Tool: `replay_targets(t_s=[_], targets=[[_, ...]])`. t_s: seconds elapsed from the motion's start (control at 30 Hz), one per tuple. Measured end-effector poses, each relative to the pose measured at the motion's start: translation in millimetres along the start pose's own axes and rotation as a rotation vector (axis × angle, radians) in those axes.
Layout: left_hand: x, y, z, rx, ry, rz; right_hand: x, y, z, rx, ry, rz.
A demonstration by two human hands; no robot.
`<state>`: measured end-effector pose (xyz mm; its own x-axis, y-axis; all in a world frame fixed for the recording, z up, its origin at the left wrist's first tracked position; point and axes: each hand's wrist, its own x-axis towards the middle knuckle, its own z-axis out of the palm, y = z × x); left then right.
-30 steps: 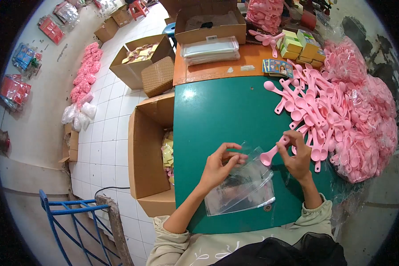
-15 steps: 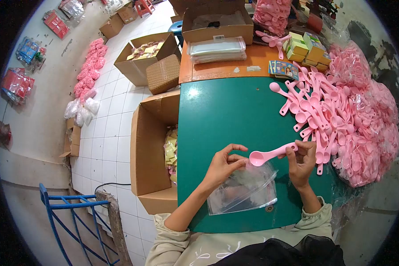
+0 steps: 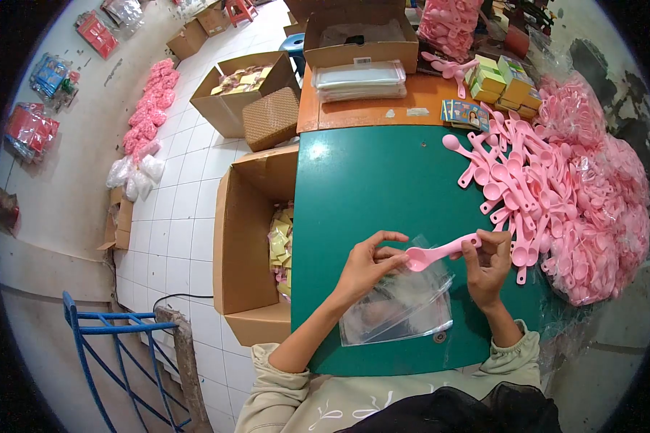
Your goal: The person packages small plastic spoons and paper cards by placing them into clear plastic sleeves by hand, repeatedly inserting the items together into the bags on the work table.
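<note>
Holding the pink spoon [image 3: 432, 255] by its handle end, my right hand [image 3: 488, 265] keeps thumb and fingers closed in a pinch grip. The spoon is above the near part of the green tabletop [image 3: 368, 177], bowl to the left, handle to the right. My left hand [image 3: 372, 268] is at the bowl, fingers bent; I cannot tell whether the fingertips grasp clear film or contact the spoon. Clear plastic bags [image 3: 397, 314] lie overlapped on the tabletop below both hands. A loose pile of pink spoons [image 3: 516, 180] occupies the right side, adjoining filled plastic bags [image 3: 596, 231]. An open cardboard box [image 3: 249, 238] stands left of the tabletop.
</note>
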<state>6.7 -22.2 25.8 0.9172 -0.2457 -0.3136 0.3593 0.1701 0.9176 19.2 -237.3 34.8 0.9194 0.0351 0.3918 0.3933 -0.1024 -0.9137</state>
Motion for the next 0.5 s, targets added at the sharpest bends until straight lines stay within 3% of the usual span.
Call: replay_targets(t_s=[0.13,0.27,0.37,0.47,0.5], targets=[[3,-8,5,0.001,-0.032,0.101,-1,-2,5,-0.105,-0.128,0.058],[0,1,15,-0.107,0.000,0.203,3,-4,7,-0.044,-0.103,0.087],[3,14,3,0.201,-0.109,0.093,20,-14,5,0.038,-0.084,0.077],[10,41,2,0.480,-0.202,0.144,41,-22,3,0.049,-0.122,-0.033],[15,42,2,0.417,-0.169,0.203,47,-27,3,0.047,-0.117,-0.066]])
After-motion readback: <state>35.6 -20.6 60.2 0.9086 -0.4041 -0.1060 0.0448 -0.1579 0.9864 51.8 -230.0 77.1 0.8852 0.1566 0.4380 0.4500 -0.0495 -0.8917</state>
